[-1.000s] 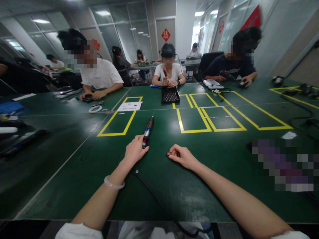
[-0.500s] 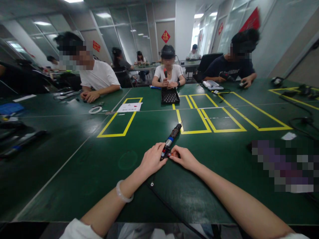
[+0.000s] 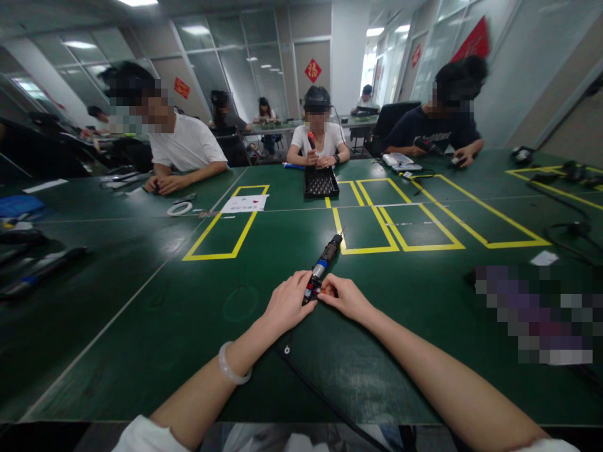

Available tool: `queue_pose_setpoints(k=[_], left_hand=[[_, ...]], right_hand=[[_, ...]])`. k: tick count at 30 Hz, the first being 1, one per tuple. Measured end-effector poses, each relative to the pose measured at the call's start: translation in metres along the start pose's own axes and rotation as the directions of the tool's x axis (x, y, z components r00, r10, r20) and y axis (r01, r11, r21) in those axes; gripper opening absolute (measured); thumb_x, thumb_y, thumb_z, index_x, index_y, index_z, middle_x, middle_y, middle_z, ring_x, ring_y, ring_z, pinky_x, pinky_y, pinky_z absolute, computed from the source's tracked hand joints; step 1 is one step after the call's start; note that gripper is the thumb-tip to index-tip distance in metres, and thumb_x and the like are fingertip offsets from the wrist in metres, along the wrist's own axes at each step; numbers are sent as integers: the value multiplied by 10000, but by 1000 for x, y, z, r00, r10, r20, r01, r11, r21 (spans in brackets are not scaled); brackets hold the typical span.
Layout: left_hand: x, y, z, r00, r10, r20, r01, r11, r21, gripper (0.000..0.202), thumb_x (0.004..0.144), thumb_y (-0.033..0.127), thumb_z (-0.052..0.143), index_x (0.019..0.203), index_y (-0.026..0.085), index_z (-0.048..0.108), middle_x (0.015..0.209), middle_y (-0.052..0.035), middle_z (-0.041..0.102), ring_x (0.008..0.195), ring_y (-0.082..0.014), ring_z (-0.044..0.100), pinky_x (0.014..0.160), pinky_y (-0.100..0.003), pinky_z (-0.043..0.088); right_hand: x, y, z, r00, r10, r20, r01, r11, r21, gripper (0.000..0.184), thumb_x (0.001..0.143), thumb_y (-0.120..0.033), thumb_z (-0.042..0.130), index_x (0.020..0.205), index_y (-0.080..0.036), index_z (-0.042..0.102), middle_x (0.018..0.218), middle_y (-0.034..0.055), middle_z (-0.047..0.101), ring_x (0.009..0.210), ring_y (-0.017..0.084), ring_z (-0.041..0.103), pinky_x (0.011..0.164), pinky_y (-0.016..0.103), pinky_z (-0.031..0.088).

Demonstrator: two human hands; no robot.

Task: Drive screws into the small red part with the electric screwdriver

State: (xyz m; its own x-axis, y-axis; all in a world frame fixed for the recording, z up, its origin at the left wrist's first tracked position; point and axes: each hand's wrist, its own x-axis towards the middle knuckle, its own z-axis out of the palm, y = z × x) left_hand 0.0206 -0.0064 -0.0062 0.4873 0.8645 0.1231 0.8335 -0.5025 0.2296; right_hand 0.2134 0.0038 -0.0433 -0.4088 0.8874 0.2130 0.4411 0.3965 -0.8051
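Observation:
An opened electric screwdriver (image 3: 322,266) lies slantwise on the green table, its thin bit pointing away from me. Its silver and blue motor section shows, and red and dark inner parts are exposed at the near end. My left hand (image 3: 291,300) is closed round that near end from the left, thumb in front. From the right, my right hand (image 3: 346,296) pinches at the same end, beside a small orange-red bit. Its fingertips hide what they grip. A black cord (image 3: 315,388) trails toward me past a small white ring (image 3: 287,349).
Yellow tape outlines (image 3: 370,252) mark the table ahead. A paper sheet (image 3: 245,203) and a white tape ring (image 3: 179,209) lie left of centre. Across the table, a person holds a red-tipped tool above a black tray (image 3: 321,193). Two other people sit at the sides. Cables (image 3: 572,229) lie at right.
Almost nothing differs. My hands stay on the screwdriver, with only slight finger movement at its near end.

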Motion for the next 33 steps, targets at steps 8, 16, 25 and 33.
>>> queue_pose_setpoints(k=[8,16,25,33], left_hand=[[-1,5,2,1000,14,-13,-13,999,47,586,839,409,532,1363,236,335,1336,-100,464,1098,-242,539,893,-363,464],[4,7,12,998,-22,-51,28,992,123,638,868,470,488,1417,201,304,1295,-142,486,1079,-256,541,867,-373,436],[10,-7,6,997,-47,-59,57,983,177,585,902,467,436,1420,223,315,1237,-118,504,1038,-237,535,826,-337,443],[5,-77,-14,976,-205,-76,217,945,243,599,917,511,358,1426,198,317,1267,-138,490,1038,-266,534,816,-349,454]], right_hand=[[0,-2,2,998,-64,15,63,997,40,99,852,-250,594,839,-197,511,640,-49,520,565,112,488,561,206,372],[-4,-8,-4,993,-115,11,115,993,-29,79,894,-256,547,879,-187,583,803,17,617,707,148,562,667,244,428],[-6,-4,-6,995,-97,-6,97,993,-61,140,904,-254,539,1026,-195,572,825,15,606,740,156,557,688,261,437],[-7,-4,-8,990,-140,34,143,981,-132,52,892,-209,554,908,-202,604,831,25,624,799,175,551,738,290,430]])
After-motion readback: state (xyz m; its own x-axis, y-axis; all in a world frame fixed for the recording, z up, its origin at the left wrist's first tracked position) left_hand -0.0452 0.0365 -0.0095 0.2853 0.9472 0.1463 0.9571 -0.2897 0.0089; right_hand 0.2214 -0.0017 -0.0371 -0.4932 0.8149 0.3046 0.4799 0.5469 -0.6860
